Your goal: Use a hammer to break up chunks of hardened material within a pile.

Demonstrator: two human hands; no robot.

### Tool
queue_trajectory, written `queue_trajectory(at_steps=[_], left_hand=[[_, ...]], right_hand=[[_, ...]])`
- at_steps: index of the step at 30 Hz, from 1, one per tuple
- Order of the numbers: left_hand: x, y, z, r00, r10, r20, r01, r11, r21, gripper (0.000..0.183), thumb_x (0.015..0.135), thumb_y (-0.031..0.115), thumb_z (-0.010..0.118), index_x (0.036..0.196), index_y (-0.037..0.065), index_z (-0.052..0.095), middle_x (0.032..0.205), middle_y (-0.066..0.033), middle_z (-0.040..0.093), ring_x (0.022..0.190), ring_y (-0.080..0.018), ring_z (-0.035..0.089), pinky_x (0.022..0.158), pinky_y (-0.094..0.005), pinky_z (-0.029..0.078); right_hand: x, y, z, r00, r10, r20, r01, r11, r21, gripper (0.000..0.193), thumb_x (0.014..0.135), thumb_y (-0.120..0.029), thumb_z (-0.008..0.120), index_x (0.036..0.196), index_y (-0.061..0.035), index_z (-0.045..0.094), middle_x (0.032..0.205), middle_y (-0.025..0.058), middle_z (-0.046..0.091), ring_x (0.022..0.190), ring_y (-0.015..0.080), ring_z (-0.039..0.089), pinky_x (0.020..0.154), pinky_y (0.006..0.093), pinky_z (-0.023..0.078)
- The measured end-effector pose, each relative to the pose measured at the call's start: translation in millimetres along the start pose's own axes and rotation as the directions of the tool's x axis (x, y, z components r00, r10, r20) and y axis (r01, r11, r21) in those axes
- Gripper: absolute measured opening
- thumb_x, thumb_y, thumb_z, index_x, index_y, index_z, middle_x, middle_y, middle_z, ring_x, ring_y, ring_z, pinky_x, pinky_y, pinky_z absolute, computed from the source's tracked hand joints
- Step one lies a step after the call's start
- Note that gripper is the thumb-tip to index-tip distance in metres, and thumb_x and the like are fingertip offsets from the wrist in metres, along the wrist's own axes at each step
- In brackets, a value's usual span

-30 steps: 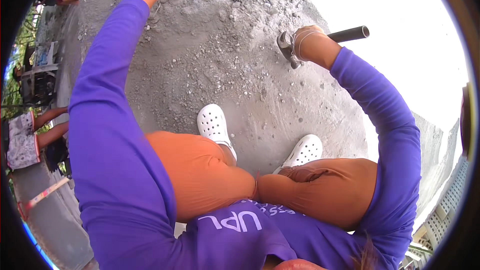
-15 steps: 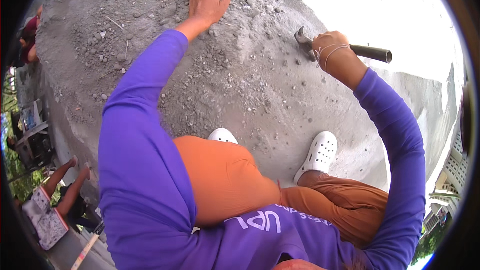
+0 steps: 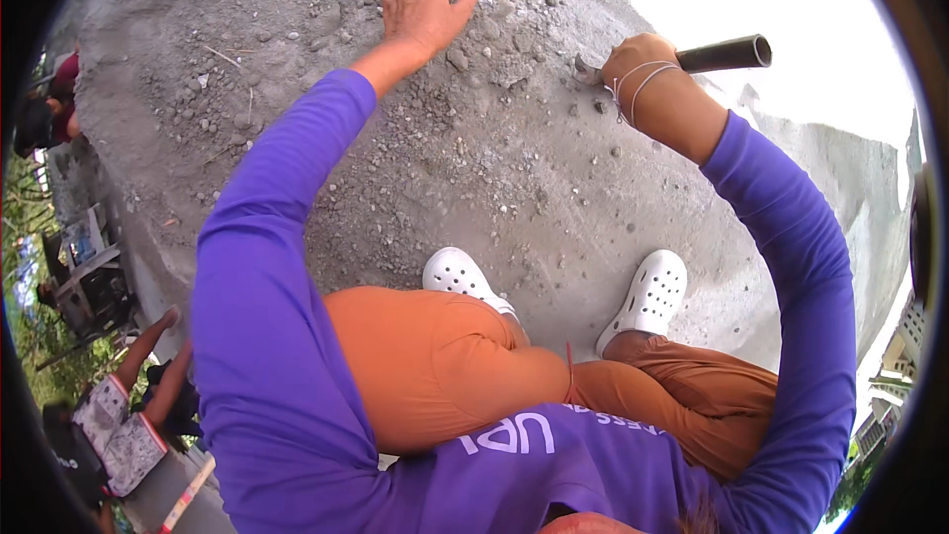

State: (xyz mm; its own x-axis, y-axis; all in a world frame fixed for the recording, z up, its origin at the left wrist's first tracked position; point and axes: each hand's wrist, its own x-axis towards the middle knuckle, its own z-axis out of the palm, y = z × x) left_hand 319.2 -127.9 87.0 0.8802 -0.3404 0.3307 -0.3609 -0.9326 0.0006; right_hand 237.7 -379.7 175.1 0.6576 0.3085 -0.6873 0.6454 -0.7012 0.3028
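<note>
Tube-handled hammer [image 3: 729, 53] held short beside loose gravel [image 3: 445, 129]
Right grip [image 3: 641, 59] clamps it near the head, probably for control; left grip [image 3: 417, 10], empty, spreads its fingers apart over the gravel, perhaps for balance.

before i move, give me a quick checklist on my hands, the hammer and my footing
1. Right hand gripping the hammer: ok, closed around it, handle end sticking out to the right.
2. Hammer head in plain sight: not ok, mostly hidden by the right hand.
3. Left hand apart from the hammer: ok, fingers spread.
4. Left hand resting on the rubble: cannot tell, contact doesn't show.
5. Gloves on: not ok, both hands bare.
6. White clogs apart from the hammer: ok.
</note>
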Motion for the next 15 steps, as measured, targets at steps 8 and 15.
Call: queue_trajectory(at_steps=[8, 15], left_hand=[[-7.8, -49.8, 24.0, 0.935, -0.197, 0.295, 0.249, 0.956, -0.154, 0.065, 0.089, 0.054, 0.054, 0.138, 0.012, 0.053, 0.139, -0.0219, 0.043, 0.131, -0.0398, 0.037, 0.112, -0.0507, 0.026], [-27.4, -0.2, 5.5, 0.875, -0.082, 0.476, 0.203, 0.957, -0.208, 0.052, 0.093, 0.046, 0.053, 0.131, 0.011, 0.060, 0.135, -0.0157, 0.047, 0.124, -0.0339, 0.045, 0.107, -0.0404, 0.034]], right_hand=[[24.4, 45.6, 4.6, 0.999, 0.031, 0.011, -0.031, 0.998, 0.056, 0.016, 0.075, -0.012, 0.068, 0.089, -0.0080, 0.075, 0.089, 0.0117, 0.073, 0.082, 0.0277, 0.071, 0.070, 0.0370, 0.057], [30.0, 57.9, 6.3, 0.996, 0.048, 0.073, -0.059, 0.986, 0.157, 0.023, 0.076, -0.022, 0.066, 0.095, -0.0118, 0.074, 0.095, 0.0154, 0.072, 0.089, 0.0316, 0.069, 0.072, 0.0405, 0.055]])
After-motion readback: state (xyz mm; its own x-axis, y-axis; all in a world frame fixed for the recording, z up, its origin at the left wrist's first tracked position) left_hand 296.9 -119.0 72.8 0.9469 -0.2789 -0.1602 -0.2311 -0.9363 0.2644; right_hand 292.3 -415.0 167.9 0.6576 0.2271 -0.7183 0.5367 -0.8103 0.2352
